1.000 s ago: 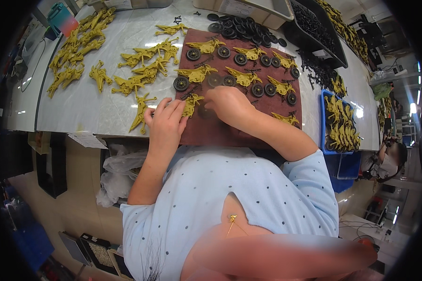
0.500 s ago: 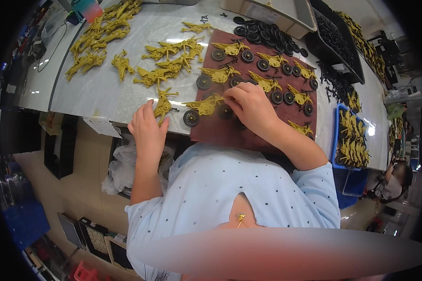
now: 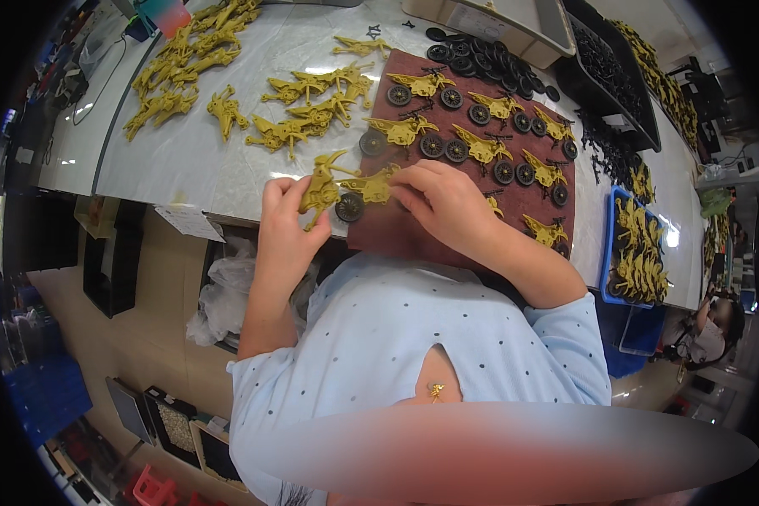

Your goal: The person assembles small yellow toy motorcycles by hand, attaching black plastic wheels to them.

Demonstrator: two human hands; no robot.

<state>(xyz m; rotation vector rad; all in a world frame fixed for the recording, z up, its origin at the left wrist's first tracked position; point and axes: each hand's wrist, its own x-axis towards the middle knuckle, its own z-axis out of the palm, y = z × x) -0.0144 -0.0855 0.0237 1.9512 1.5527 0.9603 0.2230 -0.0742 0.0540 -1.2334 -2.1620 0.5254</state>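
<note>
My left hand (image 3: 291, 211) is closed round a yellow plastic toy motorcycle body (image 3: 320, 192), raised at the left edge of the dark red mat (image 3: 379, 236). To its right, my right hand (image 3: 443, 198) pinches the front end of another yellow toy motorcycle (image 3: 371, 185); the fingers cover that end. A black spoked wheel (image 3: 348, 207) lies at this motorcycle's rear. Rows of similar motorcycles (image 3: 483, 146) with black wheels and black handlebar parts lie farther up the mat.
Loose yellow bodies (image 3: 308, 114) lie left of the mat, with a larger heap (image 3: 185, 63) beyond. Black wheels (image 3: 481, 63) are piled at the far edge. A black bin (image 3: 607, 76) holds small black parts; a blue tray (image 3: 607, 253) of yellow toys stands right. A person (image 3: 708, 333) is at far right.
My left hand has picked up the yellow body from the table and brought it right, towards the mat. My right hand stays at the same motorcycle, shifted slightly left relative to the mat.
</note>
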